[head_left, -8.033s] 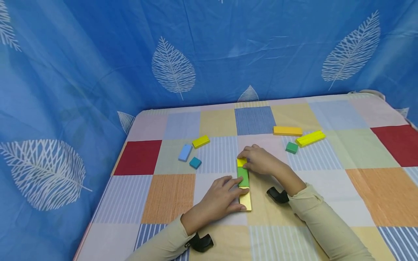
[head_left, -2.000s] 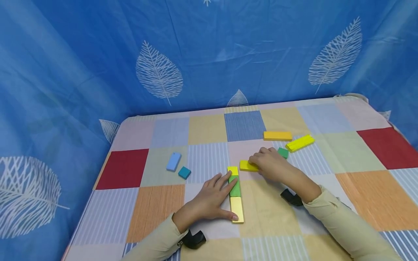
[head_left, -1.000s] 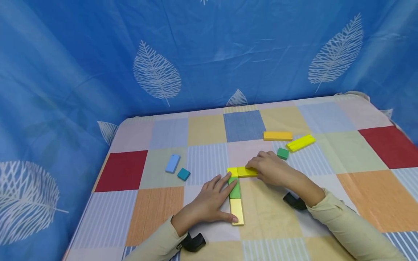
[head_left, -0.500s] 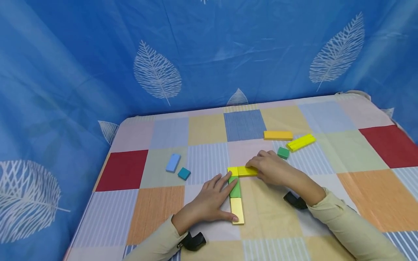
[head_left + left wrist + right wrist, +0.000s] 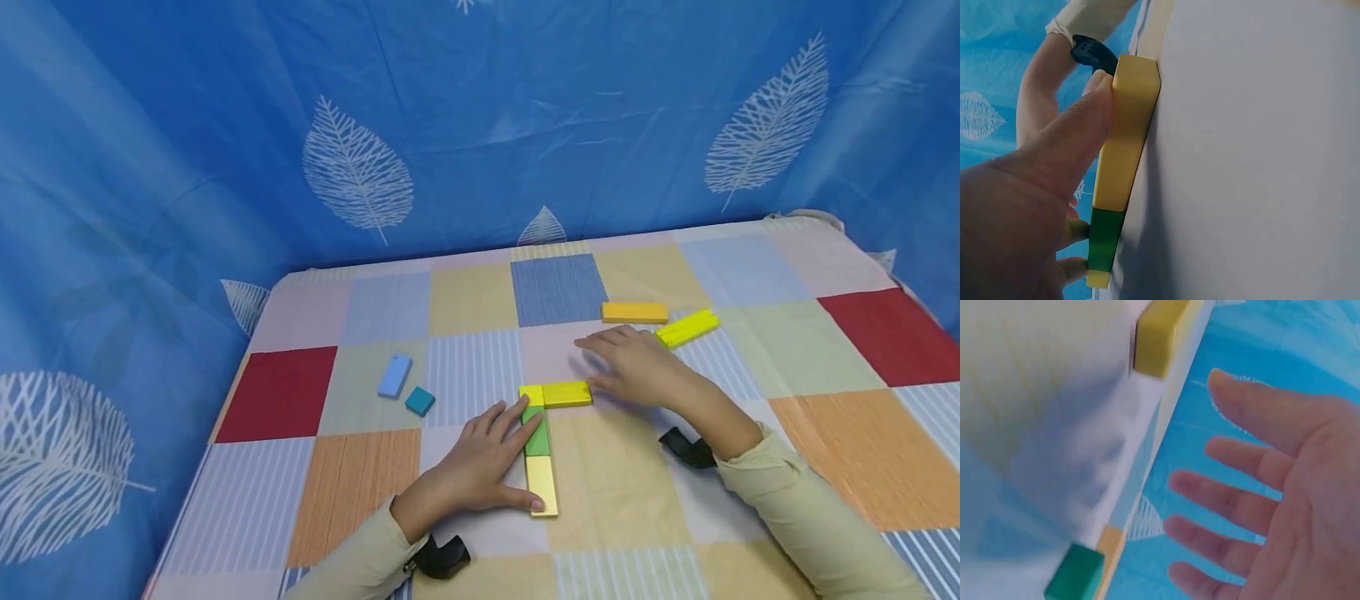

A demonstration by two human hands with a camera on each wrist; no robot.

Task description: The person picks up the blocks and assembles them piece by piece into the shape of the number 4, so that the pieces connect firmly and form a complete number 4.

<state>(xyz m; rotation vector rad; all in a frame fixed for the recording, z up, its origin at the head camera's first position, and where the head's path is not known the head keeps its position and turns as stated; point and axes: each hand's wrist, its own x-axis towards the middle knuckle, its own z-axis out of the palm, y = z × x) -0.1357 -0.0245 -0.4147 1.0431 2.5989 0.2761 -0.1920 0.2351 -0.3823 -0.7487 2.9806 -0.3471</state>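
A column of flat blocks lies on the patchwork cloth: a small yellow block (image 5: 531, 393) at the far end, a green block (image 5: 537, 440), then a pale yellow block (image 5: 542, 487) nearest me. My left hand (image 5: 476, 471) rests along it with spread fingers; in the left wrist view its thumb touches the pale yellow block (image 5: 1134, 125). A yellow bar (image 5: 567, 394) extends rightward from the small yellow block, forming a corner. Just right of that bar hovers my right hand (image 5: 648, 371), fingers extended and holding nothing. Its palm shows apart from the yellow bar (image 5: 1159, 344) in the right wrist view.
An orange bar (image 5: 634, 312) and bright yellow bars (image 5: 687, 327) lie beyond my right hand. The small green block (image 5: 1075, 575), hidden in the head view, shows in the right wrist view. At left lie a light blue block (image 5: 395, 377) and a teal block (image 5: 420, 402).
The yellow bar has come from the left group, round to the right, and slid against the small yellow block. My right hand has just let go and moved up and right. My left hand stays put.
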